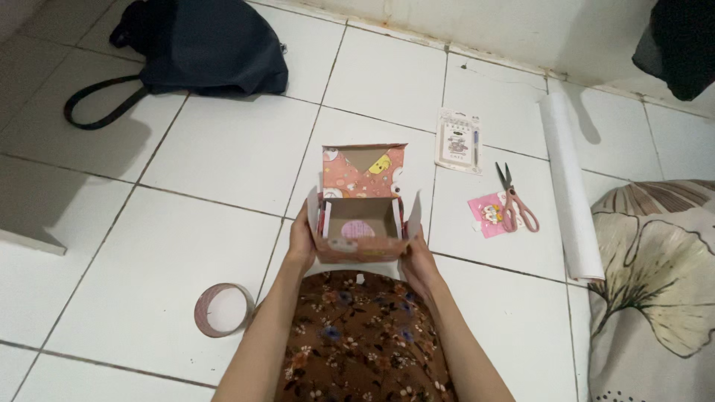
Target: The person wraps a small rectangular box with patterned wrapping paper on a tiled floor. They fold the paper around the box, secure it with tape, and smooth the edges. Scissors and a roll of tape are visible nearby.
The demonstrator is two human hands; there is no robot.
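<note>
Since we sit on the tiled floor, the labels below follow what lies in front of us.

Box: we hold a small cardboard box [359, 223] covered in pink cartoon paper just above our lap, its lid flap standing open toward the far side.
Inside: a pale pink round thing lies on the bottom; we cannot tell what it is, perhaps a sticker or a ball of thread.
Left hand: our left hand [301, 242] lies flat against the box's left wall, fingers closed on it.
Right hand: our right hand [417, 260] cups the right lower corner, fingers likewise closed on the box.
Handling: we judge it light and thin-walled, easy to dent; the paper skin looks smooth and may slip, and the loose flaps could bend.
Where to hold: we judge the two side walls low down, near the base, the safest hold, never the lid.
Near by: a tape roll [223, 310] lies on the floor to our left; scissors [514, 198] rest on a pink scrap of paper to the right, a small packet [458, 141] beyond them, and a white paper roll [570, 190] farther right.
Farther off: a dark bag [201, 46] sits well apart at the far left; a leaf-print cushion [659, 275] is at our right.
In the way: nothing stands between the hands and the box.
</note>
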